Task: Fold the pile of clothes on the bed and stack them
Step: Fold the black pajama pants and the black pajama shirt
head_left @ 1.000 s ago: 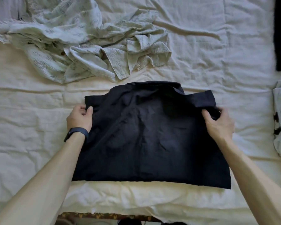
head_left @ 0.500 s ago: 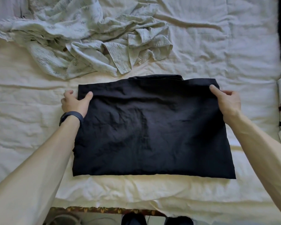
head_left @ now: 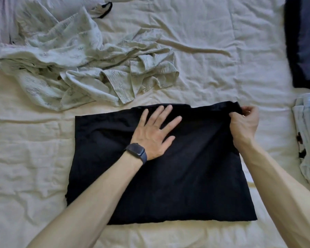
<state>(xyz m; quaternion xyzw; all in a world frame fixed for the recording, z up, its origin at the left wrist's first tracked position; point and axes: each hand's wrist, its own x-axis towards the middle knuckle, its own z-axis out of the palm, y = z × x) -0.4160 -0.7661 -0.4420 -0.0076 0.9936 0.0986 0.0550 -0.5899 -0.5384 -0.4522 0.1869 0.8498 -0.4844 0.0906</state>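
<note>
Head view: black shirt (head_left: 177, 185) lies half-folded flat on the bed (head_left: 213, 77), my left hand (head_left: 153, 133) flat, fingers splayed, on its upper middle, right hand (head_left: 243, 124) pinching its far-right corner; I'd pin with the palm, then carry that corner straight across, edges matched.
</note>
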